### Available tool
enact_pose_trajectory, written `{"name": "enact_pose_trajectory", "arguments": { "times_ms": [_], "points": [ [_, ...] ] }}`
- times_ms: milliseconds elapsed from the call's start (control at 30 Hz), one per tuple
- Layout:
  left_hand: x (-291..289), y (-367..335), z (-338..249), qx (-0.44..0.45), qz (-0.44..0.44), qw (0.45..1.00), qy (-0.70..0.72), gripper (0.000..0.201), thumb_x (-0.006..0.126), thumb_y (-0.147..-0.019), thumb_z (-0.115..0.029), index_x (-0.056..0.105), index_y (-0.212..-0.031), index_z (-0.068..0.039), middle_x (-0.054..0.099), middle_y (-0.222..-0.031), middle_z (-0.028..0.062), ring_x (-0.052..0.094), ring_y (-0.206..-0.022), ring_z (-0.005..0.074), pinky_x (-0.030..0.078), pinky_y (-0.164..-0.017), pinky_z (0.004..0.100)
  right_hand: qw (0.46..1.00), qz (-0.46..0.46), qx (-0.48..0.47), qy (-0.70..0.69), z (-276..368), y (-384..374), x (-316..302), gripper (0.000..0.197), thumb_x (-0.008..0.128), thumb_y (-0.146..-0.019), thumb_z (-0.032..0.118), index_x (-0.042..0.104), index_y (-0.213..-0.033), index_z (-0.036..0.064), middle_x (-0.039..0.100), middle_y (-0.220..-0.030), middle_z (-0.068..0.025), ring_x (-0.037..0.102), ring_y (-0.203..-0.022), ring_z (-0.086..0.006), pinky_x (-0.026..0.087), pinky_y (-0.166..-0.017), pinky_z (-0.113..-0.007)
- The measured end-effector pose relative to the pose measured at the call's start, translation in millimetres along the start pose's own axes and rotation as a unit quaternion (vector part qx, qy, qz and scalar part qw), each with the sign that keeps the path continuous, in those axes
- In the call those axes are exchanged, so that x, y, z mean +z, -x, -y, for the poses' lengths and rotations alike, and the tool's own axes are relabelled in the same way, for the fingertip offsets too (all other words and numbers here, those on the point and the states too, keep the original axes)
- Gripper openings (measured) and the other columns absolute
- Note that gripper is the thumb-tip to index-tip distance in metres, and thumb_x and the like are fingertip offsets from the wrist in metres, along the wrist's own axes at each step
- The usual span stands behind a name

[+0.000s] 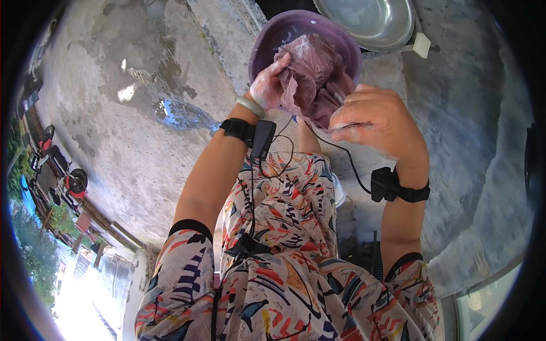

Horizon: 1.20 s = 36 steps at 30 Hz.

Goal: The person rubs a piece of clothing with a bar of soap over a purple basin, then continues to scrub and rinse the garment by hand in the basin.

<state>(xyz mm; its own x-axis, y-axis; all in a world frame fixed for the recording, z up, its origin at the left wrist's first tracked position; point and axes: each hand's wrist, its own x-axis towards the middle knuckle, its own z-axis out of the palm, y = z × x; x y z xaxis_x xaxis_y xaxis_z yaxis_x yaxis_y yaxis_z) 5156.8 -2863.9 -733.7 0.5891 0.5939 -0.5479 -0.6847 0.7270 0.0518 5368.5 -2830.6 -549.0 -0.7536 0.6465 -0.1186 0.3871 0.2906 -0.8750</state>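
A wet, crumpled mauve cloth (311,65) is held up over a purple basin (260,48), hiding much of its inside. My left hand (267,88) grips the cloth's left side, thumb laid over the folds and whitish suds on the skin. On the right, my right hand (378,119) is closed with its fingers curled at the cloth's lower right edge; the fingertips and the bit of fabric in them are partly hidden. Some suds show on those fingers too.
Beside the purple basin, at the far right, sits a shiny metal basin (369,23). A pale block (421,45) lies near its rim. Black cables (347,153) run from both wrists. Water wets the concrete floor (142,148) at left. Parked motorbikes (65,176) stand farther left.
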Motion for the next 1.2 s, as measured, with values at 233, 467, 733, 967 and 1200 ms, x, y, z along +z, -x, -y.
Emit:
{"name": "enact_pose_trajectory", "arguments": {
  "times_ms": [233, 467, 733, 967, 1200],
  "points": [
    [-53.0, -15.2, 0.8, -0.062, 0.343, 0.937, -0.025, 0.042, 0.059, -0.096, -0.031, 0.052, -0.128, -0.003, 0.062, -0.114, 0.0099, 0.063, -0.099, 0.0137, 0.053, -0.089, 0.0313, 0.999, -0.03, -0.025, 0.027, 3.2, -14.8, -0.7, 0.015, 0.079, -0.067, 0.008, 0.068, -0.077, 0.0042, 0.064, -0.069, -0.0046, 0.055, -0.06, -0.0205, 0.042, -0.06, -0.032],
    [15.4, 8.8, 2.5, -0.037, 0.073, 0.992, -0.1, 0.101, 0.036, -0.085, -0.081, 0.024, -0.152, -0.007, 0.029, -0.156, 0.015, 0.036, -0.14, 0.0282, 0.029, -0.115, 0.0457, 0.939, -0.239, 0.232, -0.086, -34.6, 9.4, 8.3, 0.012, 0.074, -0.083, 0.008, 0.069, -0.09, 0.0002, 0.065, -0.082, -0.0019, 0.057, -0.07, -0.0079, 0.047, -0.061, -0.023],
    [22.0, 23.9, 10.7, 0.064, 0.159, 0.967, -0.19, 0.07, 0.069, -0.088, -0.023, 0.035, -0.146, -0.004, 0.048, -0.142, 0.0112, 0.048, -0.13, 0.0242, 0.039, -0.11, 0.0432, 0.873, -0.295, 0.355, -0.158, -61.3, 16.1, 15.0, 0.015, 0.074, -0.079, 0.015, 0.073, -0.089, 0.004, 0.067, -0.078, 0.001, 0.059, -0.073, -0.0059, 0.048, -0.068, -0.022],
    [48.6, 35.3, 17.1, 0.128, 0.01, 0.981, -0.143, 0.046, 0.067, -0.085, 0.0, 0.053, -0.129, -0.003, 0.063, -0.117, 0.0094, 0.061, -0.108, 0.0208, 0.05, -0.096, 0.0361, 0.941, -0.145, 0.278, -0.128, -70.1, 23.5, -14.2, 0.052, 0.077, -0.074, 0.006, 0.061, -0.124, 0.0071, 0.065, -0.102, -0.0009, 0.056, -0.08, -0.007, 0.048, -0.07, -0.022],
    [31.3, 39.9, 4.2, 0.134, 0.053, 0.973, -0.182, 0.045, 0.066, -0.084, 0.0, 0.053, -0.128, -0.001, 0.062, -0.122, 0.0116, 0.06, -0.113, 0.0233, 0.05, -0.098, 0.0381, 0.956, 0.104, 0.264, -0.077, -97.1, 7.7, -22.7, 0.057, 0.076, -0.066, 0.007, 0.062, -0.122, 0.0079, 0.063, -0.106, -0.0009, 0.053, -0.088, -0.0101, 0.044, -0.082, -0.024]
  ]
}}
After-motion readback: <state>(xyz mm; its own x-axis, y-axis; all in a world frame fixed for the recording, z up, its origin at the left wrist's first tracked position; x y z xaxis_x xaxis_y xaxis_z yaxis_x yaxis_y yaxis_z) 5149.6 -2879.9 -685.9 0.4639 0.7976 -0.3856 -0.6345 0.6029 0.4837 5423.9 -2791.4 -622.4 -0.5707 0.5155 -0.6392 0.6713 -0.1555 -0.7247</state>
